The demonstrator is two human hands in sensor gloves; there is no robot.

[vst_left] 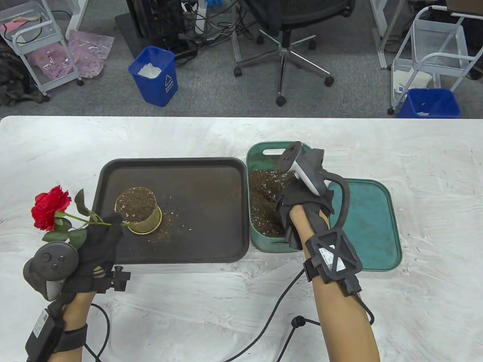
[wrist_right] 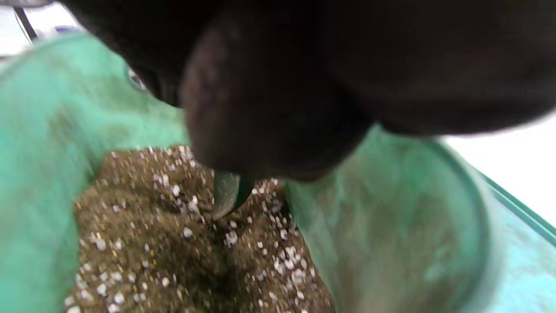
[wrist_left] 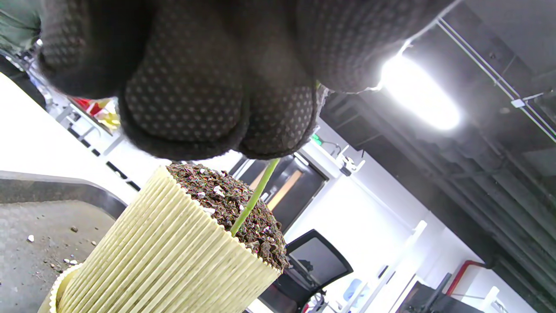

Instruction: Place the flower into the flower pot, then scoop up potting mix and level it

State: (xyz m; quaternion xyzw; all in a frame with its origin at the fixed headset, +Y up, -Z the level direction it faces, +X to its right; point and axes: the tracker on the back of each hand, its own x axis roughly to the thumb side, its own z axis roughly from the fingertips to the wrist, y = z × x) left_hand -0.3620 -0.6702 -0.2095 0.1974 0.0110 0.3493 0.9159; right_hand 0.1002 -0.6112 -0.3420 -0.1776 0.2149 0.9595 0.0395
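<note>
red flower (vst_left: 50, 207) is lying tilted, bloom out past the left edge of the dark tray (vst_left: 211, 211), green stem (wrist_left: 254, 198) running right and ending in the potting mix at the top of the ribbed yellow flower pot (vst_left: 145, 222). pot is standing on the left part of the tray, filled to the rim with mix. loose crumbs are lying scattered on the tray around it.

left hand (vst_left: 99, 241) is pinching the stem just beside the pot rim, fingers (wrist_left: 182, 100) curled together around it.

right hand (vst_left: 302, 203) is reaching down into the green bin (vst_left: 256, 158) of potting mix (wrist_right: 182, 243), just right of the tray. its fingers are curled around a small dark tool (wrist_right: 228, 193) whose tip is touching the mix; wrist view is blurred, cannot tell what kind of tool. green lid (vst_left: 371, 226) is lying flat on the white worktop (vst_left: 434, 169), touching the bin's right side.
</note>
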